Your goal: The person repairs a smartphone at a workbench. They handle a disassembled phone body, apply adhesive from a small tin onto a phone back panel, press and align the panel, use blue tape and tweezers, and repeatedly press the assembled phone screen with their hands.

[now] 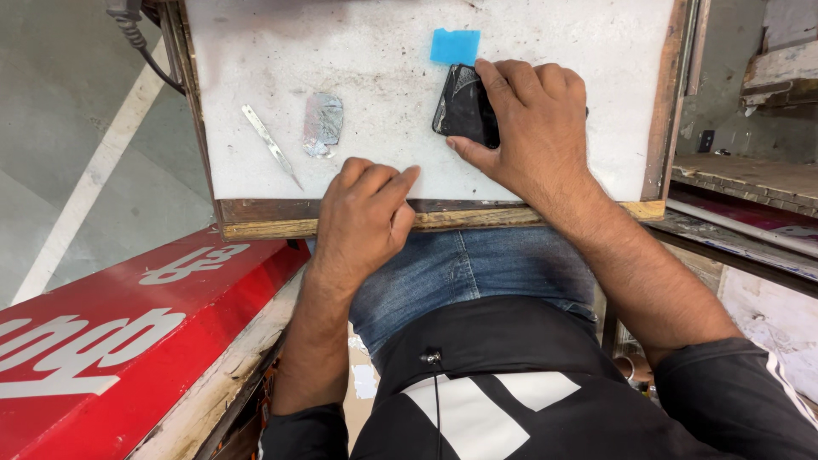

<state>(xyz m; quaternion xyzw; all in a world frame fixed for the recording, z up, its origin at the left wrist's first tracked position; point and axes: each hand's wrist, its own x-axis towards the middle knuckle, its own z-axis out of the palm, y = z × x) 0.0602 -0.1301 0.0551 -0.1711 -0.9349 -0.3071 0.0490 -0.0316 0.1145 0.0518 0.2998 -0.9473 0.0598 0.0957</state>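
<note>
Long red sign (pixel 111 341) with white lettering, lower left, perhaps a board.

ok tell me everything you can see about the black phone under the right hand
The black, glossy, flat phone lies on the stained white worktop, toward its right side. Pale scuffs or cracks streak its upper left corner, and its edges look rounded. The right hand covers its right half, thumb along its lower edge and fingers over the top. A small light blue plastic card sits just above it, touching or nearly so. Its right half is hidden.
</note>
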